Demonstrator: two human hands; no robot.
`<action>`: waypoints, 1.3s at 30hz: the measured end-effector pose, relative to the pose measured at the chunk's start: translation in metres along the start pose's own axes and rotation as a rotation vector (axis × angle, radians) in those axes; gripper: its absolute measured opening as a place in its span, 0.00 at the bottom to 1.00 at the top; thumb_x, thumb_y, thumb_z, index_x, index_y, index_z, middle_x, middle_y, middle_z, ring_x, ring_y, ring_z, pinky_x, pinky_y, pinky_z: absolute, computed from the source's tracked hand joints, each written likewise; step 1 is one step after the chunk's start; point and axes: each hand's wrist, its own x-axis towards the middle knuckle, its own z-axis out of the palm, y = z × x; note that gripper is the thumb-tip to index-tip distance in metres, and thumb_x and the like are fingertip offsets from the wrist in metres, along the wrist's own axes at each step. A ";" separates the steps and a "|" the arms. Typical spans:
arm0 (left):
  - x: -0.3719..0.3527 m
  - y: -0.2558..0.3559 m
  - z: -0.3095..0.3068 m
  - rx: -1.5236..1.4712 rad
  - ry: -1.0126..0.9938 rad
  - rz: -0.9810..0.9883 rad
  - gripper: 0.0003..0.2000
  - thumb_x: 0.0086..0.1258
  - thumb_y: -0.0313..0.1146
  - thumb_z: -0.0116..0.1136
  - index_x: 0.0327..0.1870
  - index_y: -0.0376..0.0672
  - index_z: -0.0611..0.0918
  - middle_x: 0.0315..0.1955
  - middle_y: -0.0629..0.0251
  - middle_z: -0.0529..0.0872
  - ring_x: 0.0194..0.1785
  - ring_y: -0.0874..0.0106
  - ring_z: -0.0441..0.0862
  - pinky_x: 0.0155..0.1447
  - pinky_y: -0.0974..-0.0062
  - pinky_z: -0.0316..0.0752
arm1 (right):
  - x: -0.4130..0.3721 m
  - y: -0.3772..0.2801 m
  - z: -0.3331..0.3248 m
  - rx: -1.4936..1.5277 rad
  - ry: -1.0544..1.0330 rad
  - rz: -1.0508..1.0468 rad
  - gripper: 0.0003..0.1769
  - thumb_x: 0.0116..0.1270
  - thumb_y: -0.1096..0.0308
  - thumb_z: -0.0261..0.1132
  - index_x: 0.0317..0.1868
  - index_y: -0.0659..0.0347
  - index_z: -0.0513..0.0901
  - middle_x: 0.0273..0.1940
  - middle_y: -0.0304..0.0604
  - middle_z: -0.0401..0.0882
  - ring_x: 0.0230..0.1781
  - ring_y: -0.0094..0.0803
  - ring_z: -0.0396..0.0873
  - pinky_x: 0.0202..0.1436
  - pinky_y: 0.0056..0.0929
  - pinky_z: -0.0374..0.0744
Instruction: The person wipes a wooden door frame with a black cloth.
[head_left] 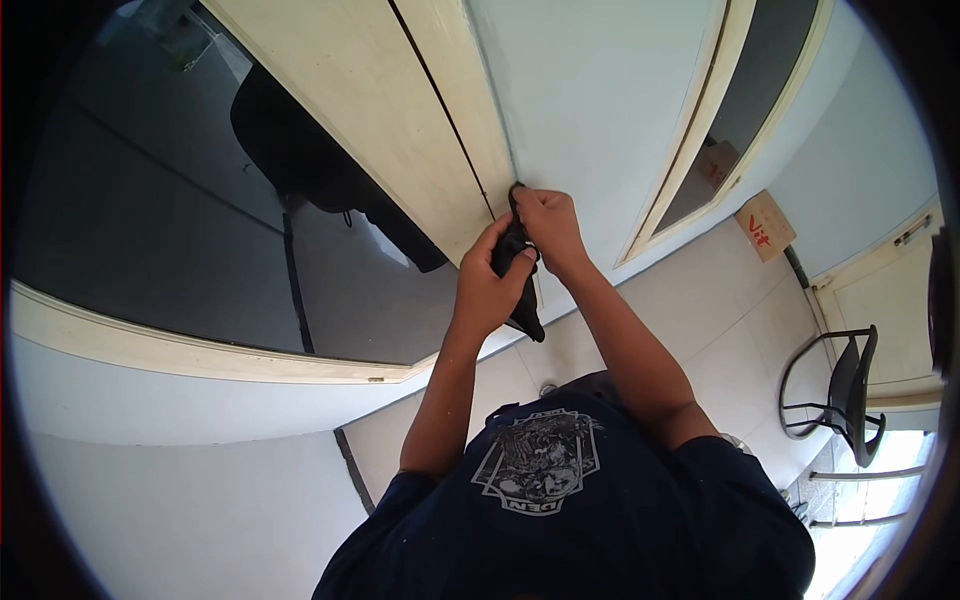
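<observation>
Left hand (488, 288) and right hand (549, 228) grip a black cloth (526, 318) (mostly hidden between them).

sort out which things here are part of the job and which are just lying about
In hand:
left hand and right hand, both gripping a black object
cream frame, at whose edge the object is held

Lying about:
black chair
cardboard box with red lettering
dark glass pane
</observation>
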 end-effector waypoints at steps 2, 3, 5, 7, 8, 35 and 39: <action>0.004 0.024 -0.002 -0.024 0.033 0.049 0.26 0.68 0.27 0.62 0.67 0.33 0.74 0.42 0.64 0.86 0.42 0.78 0.81 0.49 0.79 0.76 | 0.002 -0.036 0.009 0.009 0.008 -0.069 0.21 0.68 0.63 0.61 0.16 0.58 0.70 0.17 0.30 0.65 0.18 0.19 0.60 0.23 0.24 0.62; 0.004 0.042 -0.003 -0.077 0.065 0.077 0.26 0.68 0.27 0.62 0.67 0.33 0.74 0.41 0.64 0.85 0.42 0.79 0.81 0.48 0.79 0.76 | 0.010 -0.051 0.012 0.028 -0.033 -0.099 0.21 0.68 0.63 0.61 0.16 0.58 0.70 0.17 0.30 0.66 0.18 0.19 0.60 0.24 0.24 0.63; 0.009 0.053 -0.010 -0.106 0.054 0.103 0.24 0.69 0.28 0.62 0.67 0.33 0.74 0.39 0.65 0.85 0.40 0.79 0.80 0.47 0.79 0.76 | 0.016 -0.053 0.012 0.019 -0.062 -0.127 0.21 0.68 0.63 0.62 0.17 0.59 0.72 0.16 0.31 0.67 0.17 0.19 0.61 0.23 0.25 0.64; 0.013 0.038 -0.012 -0.089 0.033 0.073 0.24 0.69 0.28 0.62 0.66 0.33 0.75 0.39 0.65 0.85 0.40 0.79 0.81 0.47 0.79 0.76 | 0.017 -0.027 0.006 0.014 -0.037 -0.096 0.20 0.68 0.63 0.62 0.17 0.60 0.73 0.16 0.31 0.67 0.17 0.19 0.62 0.22 0.25 0.63; 0.013 0.027 -0.012 -0.071 0.010 0.033 0.23 0.69 0.29 0.62 0.65 0.32 0.76 0.39 0.64 0.86 0.40 0.79 0.81 0.47 0.79 0.76 | 0.014 -0.010 0.003 0.010 -0.011 -0.055 0.20 0.68 0.63 0.62 0.17 0.60 0.74 0.16 0.31 0.68 0.17 0.20 0.62 0.21 0.25 0.63; -0.001 0.078 -0.014 -0.034 0.116 0.226 0.26 0.70 0.24 0.60 0.70 0.34 0.72 0.48 0.64 0.84 0.46 0.79 0.79 0.52 0.80 0.75 | 0.003 -0.080 0.029 -0.075 -0.071 -0.206 0.22 0.68 0.60 0.61 0.18 0.64 0.76 0.17 0.32 0.71 0.18 0.19 0.65 0.22 0.25 0.65; 0.001 0.039 -0.017 0.092 0.099 0.218 0.24 0.71 0.25 0.60 0.68 0.35 0.74 0.48 0.61 0.85 0.47 0.77 0.81 0.54 0.78 0.76 | 0.006 -0.029 0.022 -0.124 -0.017 -0.139 0.22 0.68 0.59 0.60 0.17 0.63 0.75 0.16 0.32 0.69 0.17 0.18 0.65 0.22 0.25 0.64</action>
